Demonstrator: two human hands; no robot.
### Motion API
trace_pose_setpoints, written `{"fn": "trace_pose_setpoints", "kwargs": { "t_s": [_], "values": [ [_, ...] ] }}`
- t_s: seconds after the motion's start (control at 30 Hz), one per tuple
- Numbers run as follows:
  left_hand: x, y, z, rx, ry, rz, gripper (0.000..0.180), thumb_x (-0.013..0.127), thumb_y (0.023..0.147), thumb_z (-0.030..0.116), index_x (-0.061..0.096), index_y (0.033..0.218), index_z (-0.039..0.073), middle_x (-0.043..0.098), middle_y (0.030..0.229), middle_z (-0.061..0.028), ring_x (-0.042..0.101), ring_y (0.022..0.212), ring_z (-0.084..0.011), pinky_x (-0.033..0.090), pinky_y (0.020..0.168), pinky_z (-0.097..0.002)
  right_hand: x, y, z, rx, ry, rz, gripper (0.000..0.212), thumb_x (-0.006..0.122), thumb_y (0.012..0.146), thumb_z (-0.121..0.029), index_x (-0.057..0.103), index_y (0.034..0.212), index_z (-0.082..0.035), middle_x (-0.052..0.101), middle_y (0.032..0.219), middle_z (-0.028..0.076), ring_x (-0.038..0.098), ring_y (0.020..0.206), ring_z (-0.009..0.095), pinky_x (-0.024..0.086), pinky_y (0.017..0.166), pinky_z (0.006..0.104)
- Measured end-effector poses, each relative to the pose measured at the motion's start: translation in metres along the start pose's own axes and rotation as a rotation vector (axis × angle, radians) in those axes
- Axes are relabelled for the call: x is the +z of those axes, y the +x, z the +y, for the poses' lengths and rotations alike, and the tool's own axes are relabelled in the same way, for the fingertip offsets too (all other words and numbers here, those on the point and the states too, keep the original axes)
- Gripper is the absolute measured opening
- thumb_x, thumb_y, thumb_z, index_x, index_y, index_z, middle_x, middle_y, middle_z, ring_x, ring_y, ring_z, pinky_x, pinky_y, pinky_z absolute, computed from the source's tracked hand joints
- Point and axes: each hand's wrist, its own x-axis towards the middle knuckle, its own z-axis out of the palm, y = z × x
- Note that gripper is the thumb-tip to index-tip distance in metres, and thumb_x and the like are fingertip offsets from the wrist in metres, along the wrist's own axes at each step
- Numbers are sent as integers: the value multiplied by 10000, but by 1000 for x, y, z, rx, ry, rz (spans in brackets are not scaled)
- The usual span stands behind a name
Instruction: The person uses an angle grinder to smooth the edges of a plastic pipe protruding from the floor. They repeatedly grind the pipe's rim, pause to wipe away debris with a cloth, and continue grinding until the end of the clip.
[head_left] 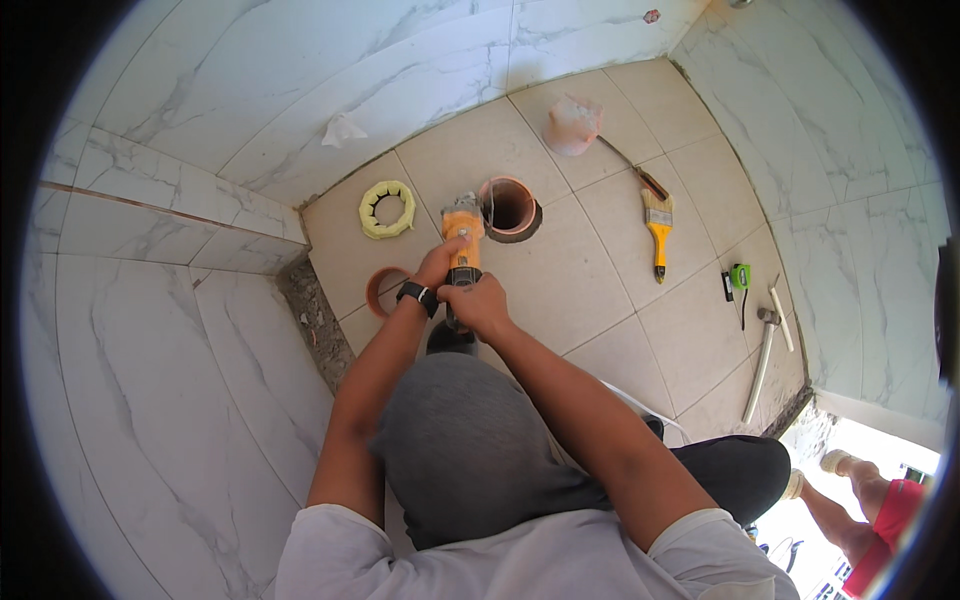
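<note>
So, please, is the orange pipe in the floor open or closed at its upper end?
Open: the orange pipe shows its bare rim and a dark hollow inside, with no cap over it.

Bathroom-like room (300, 90) under construction, marbled wall tiles (140, 380), beige floor tiles (585, 265), open floor pipe (509, 206), rubble strip (316, 325)

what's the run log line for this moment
left hand: holds orange-black angle grinder; right hand: same; grinder head: beside orange-brown round pipe
</note>
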Motion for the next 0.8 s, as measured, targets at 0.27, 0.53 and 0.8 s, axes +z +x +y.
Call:
{"fn": "trace_pose_setpoints", "kwargs": {
  "t_s": [0.27,0.53,0.8],
  "values": [
    [4,-5,2,-9,-30,1,327,694,961,323,628,1145,60,668,872,-43,661,703,-165,552,647,-320,-3,-5,-4,-12,-12,1,646,845,672,-304,584,1057,144,708,895,222,732,695,287,592,548,368],
    [2,-1,0,12,-38,-2,330,693,965,330,631,1141,57,673,877,-46,664,713,-164,553,649,-322,-1,0,-3,-8,-39,7,665,839,669,-313,584,1066,155,711,886,220,735,684,290,583,500,370],
    [1,-1,-2,-17,-26,1,322,689,970,350,621,1140,86,669,862,-30,662,689,-160,550,637,-310,-4,-4,-6,0,-83,9,697,839,656,-361,600,1060,154,724,917,241,748,770,308,600,644,366]
  ]
}}
